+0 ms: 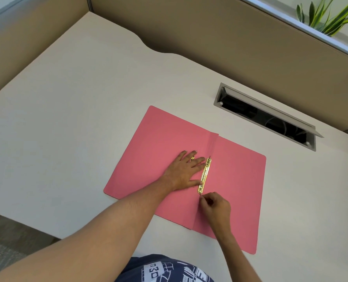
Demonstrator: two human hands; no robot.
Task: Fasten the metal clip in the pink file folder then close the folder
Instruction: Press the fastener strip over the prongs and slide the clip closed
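Note:
The pink file folder (238, 180) lies open and flat on the white desk. A gold metal clip (205, 176) runs along its centre fold. My left hand (184, 171) rests flat on the left leaf, fingers spread, thumb and fingertips touching the clip's bar. My right hand (214, 204) is just below the clip, its fingers pinched on the thin prong at the clip's near end.
The white desk (77, 119) is bounded by tan partition walls (209, 33). An open cable slot (266, 117) sits in the desk behind the folder on the right. A green plant (329, 15) stands beyond the partition. The desk's front edge drops off at lower left.

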